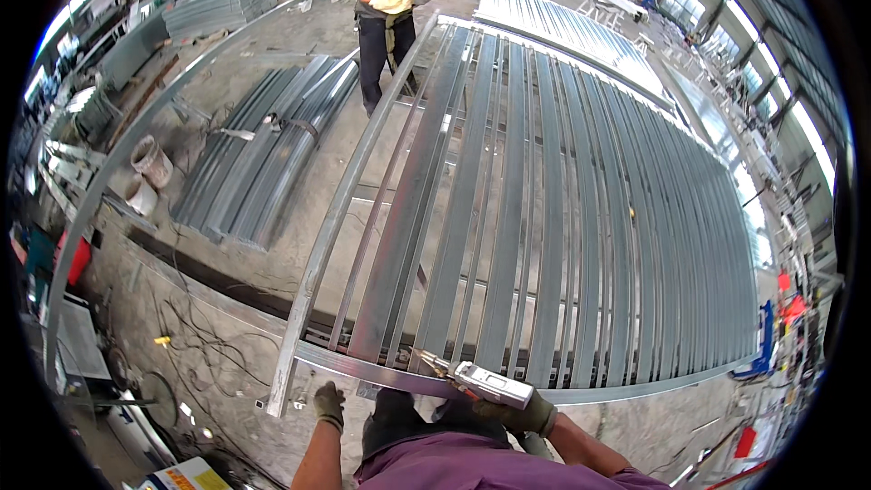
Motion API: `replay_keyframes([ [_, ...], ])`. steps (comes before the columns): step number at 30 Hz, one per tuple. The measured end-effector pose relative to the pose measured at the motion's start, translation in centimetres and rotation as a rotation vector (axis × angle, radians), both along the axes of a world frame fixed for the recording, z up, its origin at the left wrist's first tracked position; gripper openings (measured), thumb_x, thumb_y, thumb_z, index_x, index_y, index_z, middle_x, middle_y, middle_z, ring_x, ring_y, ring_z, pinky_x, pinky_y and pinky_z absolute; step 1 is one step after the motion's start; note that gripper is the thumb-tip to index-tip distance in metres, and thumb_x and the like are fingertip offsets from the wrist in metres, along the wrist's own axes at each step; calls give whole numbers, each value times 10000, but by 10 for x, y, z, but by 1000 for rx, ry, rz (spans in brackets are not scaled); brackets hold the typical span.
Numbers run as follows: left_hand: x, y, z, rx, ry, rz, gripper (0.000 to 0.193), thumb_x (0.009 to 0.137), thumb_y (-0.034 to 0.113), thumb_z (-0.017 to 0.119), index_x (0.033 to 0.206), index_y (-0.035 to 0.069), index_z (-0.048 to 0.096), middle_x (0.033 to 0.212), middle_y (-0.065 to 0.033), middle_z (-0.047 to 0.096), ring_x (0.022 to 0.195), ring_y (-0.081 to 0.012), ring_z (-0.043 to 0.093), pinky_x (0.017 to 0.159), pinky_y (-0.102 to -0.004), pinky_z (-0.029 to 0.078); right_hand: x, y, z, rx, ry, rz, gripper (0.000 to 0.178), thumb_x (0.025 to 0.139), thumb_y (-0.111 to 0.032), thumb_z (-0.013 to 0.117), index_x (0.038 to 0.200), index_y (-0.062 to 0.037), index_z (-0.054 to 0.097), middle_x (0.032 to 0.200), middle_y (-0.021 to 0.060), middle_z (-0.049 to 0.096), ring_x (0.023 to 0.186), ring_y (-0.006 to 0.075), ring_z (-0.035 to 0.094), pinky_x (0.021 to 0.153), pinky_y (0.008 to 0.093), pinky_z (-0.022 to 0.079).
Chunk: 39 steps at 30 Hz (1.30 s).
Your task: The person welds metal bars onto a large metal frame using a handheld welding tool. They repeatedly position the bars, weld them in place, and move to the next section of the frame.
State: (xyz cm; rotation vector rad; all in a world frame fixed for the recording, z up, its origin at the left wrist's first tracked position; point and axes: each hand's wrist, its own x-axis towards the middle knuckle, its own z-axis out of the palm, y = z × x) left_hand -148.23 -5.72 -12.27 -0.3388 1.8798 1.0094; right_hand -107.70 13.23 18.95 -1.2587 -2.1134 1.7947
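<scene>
My right hand (535,415), in an olive work glove, grips a handheld welding gun (494,385) with a pale boxy body and a brass-coloured nozzle. The nozzle points left, just above the near rail (399,375) of a large metal frame. My left hand (329,405), gloved too, is beside the frame's near left corner, fingers apart and nothing seen in it. Many grey metal slats (508,218) run lengthwise across the frame, widely spaced at the left and close together at the right. A long side bar (337,218) bounds the frame on the left.
Another person (388,27) stands at the far left corner, holding a pale yellow cloth-like thing. Bundled metal profiles (263,150) lie on the floor at left, near two buckets (150,163). Loose cables (204,340) tangle on the near left floor. A second slatted panel (567,27) lies beyond.
</scene>
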Motion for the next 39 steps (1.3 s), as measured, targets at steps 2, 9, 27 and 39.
replay_keyframes([
  [2,-1,-52,-14,-35,-18,-120,302,1040,434,589,1000,153,691,800,-71,732,617,-221,656,528,-436,451,21,-12,-9,17,71,-27,600,977,-353,855,1477,-86,660,1377,130,748,1287,234,712,1099,345,554],
  [9,47,-193,-13,-281,-88,-165,318,1046,377,583,901,114,687,759,-136,725,585,-277,666,499,-468,480,69,-53,-35,81,231,-214,505,994,-318,831,1414,-73,696,1325,125,762,1243,234,724,1084,354,554],
  [27,2,-7,25,49,-16,-705,268,1030,358,622,970,101,676,823,-72,735,648,-194,652,586,-392,492,103,-155,-37,-10,80,-710,480,968,-190,832,1409,-49,707,1324,74,775,1218,187,735,1049,341,588],
  [39,-71,-86,-32,-137,-65,-665,321,1056,389,564,1041,83,659,805,-152,724,559,-302,623,515,-460,461,37,-171,-6,-18,-36,-618,571,958,-526,792,1345,-108,755,1219,176,798,1145,322,768,1002,390,588],
])
